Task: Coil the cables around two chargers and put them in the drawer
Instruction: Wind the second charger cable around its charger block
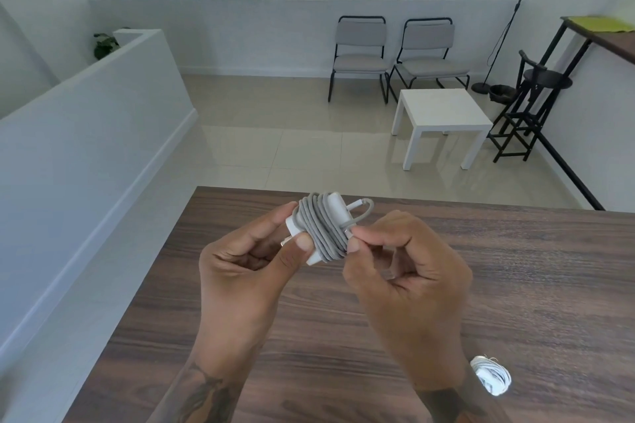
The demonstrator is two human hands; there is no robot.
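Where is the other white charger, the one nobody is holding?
The second white charger with coiled cable lies on the dark wooden table, low on the right of the head view, just beside the right hand's wrist.

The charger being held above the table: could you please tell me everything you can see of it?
The charger is a white, rounded block that looks like smooth plastic, held above the wooden table without touching it. Grey cable is wound around its middle in several snug turns, leaving its white ends bare. A short loop of cable sticks out at its upper right. The left hand grips its left end between thumb and fingers; the right hand pinches the cable's loose end against the coil.
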